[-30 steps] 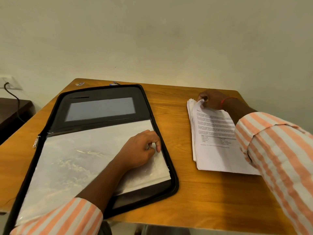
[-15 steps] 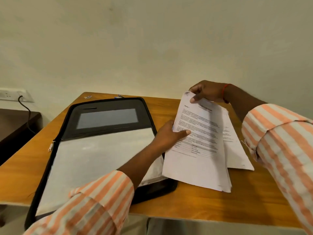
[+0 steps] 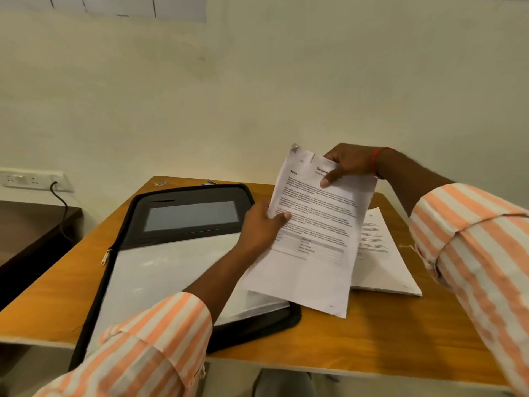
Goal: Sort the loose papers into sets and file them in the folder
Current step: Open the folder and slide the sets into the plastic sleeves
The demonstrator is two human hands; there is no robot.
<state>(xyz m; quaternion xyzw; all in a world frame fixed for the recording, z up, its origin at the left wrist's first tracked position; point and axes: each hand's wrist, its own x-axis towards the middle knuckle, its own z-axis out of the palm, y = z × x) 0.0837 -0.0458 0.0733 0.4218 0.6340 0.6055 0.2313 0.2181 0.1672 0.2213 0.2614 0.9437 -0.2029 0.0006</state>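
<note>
The lifted sheaf (image 3: 315, 239) is tilted, its long axis running 1 to 7 o'clock. The left hand (image 3: 259, 227) pinches its left edge and the right hand (image 3: 349, 164) pinches its top corner. The open folder (image 3: 200, 193) lies at 8 o'clock from it, nearer the left hand, and the other stack (image 3: 380, 262) lies at 4 o'clock

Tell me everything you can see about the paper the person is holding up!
The white printed paper carries blurred black paragraphs and a small grid. Its top left corner is curled. It is held above the orange wooden desk, tilted. The left hand pinches its left edge; the right hand grips its top edge.
</note>
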